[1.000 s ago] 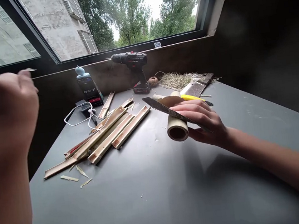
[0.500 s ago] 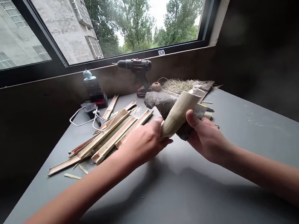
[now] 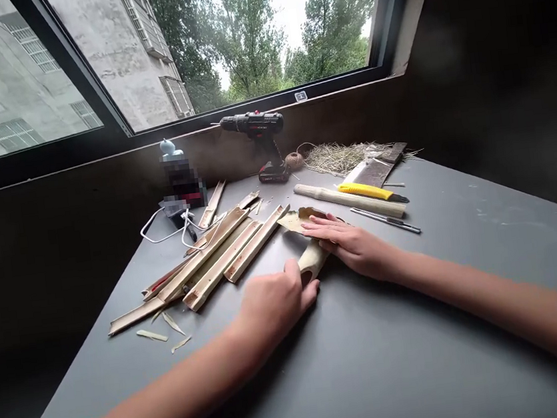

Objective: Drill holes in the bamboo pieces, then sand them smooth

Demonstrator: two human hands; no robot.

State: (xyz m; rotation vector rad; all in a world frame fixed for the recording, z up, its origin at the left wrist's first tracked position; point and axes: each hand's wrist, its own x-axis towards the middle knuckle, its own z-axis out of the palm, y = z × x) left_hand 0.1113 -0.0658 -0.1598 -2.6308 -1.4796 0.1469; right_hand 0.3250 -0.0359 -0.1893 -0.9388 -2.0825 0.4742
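Note:
My left hand [image 3: 274, 296] is closed round the near, hollow end of a short bamboo tube [image 3: 314, 258], which tilts away from me just above the grey table. A curled sheet of sandpaper [image 3: 290, 222], pale on its back, lies over the tube's far end. My right hand [image 3: 358, 247] presses it there, fingers laid across the sheet; its thumb is hidden. Just beyond that hand lie a bamboo stick [image 3: 314, 193], a yellow utility knife [image 3: 364, 190] and thin pen-like rods [image 3: 385, 219].
Split bamboo strips [image 3: 219, 263] and shavings [image 3: 152, 335] lie at left. A cordless drill [image 3: 266, 144] stands at the back beside a twine ball [image 3: 294, 161] and straw [image 3: 333, 158]. White cable [image 3: 154, 240] loops near a blurred dark object [image 3: 185, 186]. The table [image 3: 423, 327] ends below a window.
The bamboo tube has come lower and nearer, its hollow end now facing me. My right hand has shifted from under the sandpaper to on top, and the sheet now curls over the tube.

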